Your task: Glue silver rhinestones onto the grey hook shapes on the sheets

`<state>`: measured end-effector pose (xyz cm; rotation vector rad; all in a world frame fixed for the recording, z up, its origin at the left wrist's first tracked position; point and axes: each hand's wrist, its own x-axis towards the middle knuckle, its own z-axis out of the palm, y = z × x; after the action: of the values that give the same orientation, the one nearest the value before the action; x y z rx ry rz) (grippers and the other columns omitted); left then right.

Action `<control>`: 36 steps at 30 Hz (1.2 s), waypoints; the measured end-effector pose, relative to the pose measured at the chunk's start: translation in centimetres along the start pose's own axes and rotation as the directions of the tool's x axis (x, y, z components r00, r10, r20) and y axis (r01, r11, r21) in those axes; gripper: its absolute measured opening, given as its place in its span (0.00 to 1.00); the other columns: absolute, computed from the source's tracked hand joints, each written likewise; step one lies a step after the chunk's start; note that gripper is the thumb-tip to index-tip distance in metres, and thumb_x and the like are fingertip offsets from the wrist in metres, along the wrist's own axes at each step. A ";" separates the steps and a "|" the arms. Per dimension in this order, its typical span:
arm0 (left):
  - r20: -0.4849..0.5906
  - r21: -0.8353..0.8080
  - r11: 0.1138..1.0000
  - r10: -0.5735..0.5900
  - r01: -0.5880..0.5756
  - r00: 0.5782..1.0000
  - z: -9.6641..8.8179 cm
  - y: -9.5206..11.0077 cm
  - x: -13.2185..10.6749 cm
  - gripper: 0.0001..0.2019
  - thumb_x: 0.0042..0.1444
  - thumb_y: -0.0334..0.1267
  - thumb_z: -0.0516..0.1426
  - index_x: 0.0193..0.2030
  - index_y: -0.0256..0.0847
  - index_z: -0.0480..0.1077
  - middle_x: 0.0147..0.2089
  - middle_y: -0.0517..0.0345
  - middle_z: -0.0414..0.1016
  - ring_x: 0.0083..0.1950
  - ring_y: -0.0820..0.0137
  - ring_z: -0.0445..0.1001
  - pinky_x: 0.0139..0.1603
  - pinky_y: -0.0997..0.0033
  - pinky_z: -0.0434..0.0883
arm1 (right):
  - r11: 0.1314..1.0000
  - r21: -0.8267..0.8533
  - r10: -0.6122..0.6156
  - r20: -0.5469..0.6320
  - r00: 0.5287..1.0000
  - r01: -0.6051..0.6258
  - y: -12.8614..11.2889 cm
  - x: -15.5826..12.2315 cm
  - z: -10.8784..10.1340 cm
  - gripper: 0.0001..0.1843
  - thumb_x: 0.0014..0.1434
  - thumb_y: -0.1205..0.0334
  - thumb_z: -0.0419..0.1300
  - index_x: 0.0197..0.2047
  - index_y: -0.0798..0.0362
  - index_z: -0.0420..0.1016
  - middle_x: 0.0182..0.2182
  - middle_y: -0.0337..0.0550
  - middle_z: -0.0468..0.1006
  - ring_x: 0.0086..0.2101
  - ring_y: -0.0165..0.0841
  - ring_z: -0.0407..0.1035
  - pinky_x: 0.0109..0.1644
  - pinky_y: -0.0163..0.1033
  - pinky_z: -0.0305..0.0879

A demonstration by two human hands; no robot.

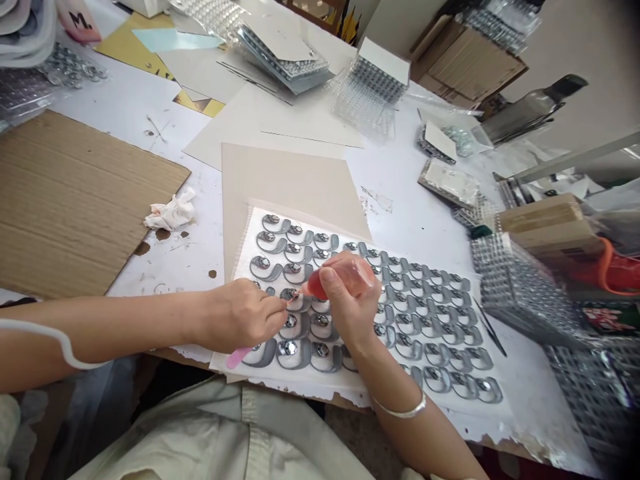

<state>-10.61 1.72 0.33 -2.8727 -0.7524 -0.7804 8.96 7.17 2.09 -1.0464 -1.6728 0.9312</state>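
Note:
My right hand (350,310) is wrapped round a squeeze bottle (316,285) of red liquid, tilted with its nozzle pointing left and down at a small metal piece (290,294). Close beside the nozzle, my left hand (247,317) pinches a slim pink-handled tool (239,358); its handle end sticks out below the palm, and my fingers hide most of it. Rows of grey curved metal pieces (433,380), each with a shiny round setting, lie on a white sheet (320,381). My hands and forearms cover some of the pieces.
Dark tweezers (490,328) lie right of the sheet. Beige card (290,177) lies behind it, and corrugated cardboard (75,200) and a crumpled tissue (173,211) are left. Stacked trays (515,287) crowd the right side; more packs (285,57) stand at the back.

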 end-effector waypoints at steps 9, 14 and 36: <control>0.036 -0.007 1.000 -0.007 0.007 0.999 0.0 0.1 -0.1 0.07 0.55 0.24 0.51 0.37 0.33 0.69 0.35 0.46 0.75 0.28 0.71 0.73 0.22 0.76 0.72 | 0.999 0.037 -0.009 -0.011 1.000 0.009 -0.2 0.1 0.4 0.12 0.56 0.55 0.62 0.25 0.51 0.69 0.24 0.36 0.69 0.23 0.27 0.67 0.26 0.37 0.65; 0.002 0.008 1.000 0.007 -0.007 1.000 0.0 0.0 0.0 0.06 0.55 0.24 0.52 0.36 0.32 0.69 0.34 0.46 0.75 0.27 0.70 0.73 0.21 0.75 0.72 | 0.998 0.014 -0.053 -0.024 0.998 0.053 0.0 0.0 0.2 0.11 0.56 0.57 0.62 0.25 0.51 0.70 0.24 0.36 0.69 0.25 0.28 0.66 0.29 0.38 0.65; -0.010 -0.020 1.000 -0.013 0.012 1.000 0.1 0.0 -0.1 0.05 0.55 0.24 0.52 0.34 0.33 0.68 0.33 0.47 0.75 0.28 0.70 0.73 0.23 0.75 0.72 | 0.990 -0.009 -0.141 -0.018 0.990 0.141 0.0 0.0 0.3 0.12 0.57 0.60 0.61 0.24 0.51 0.68 0.24 0.36 0.68 0.25 0.28 0.64 0.28 0.38 0.63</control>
<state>-10.61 1.76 0.18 -2.8817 -0.7665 -0.8083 8.72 7.13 2.01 -0.9260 -1.7124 0.8209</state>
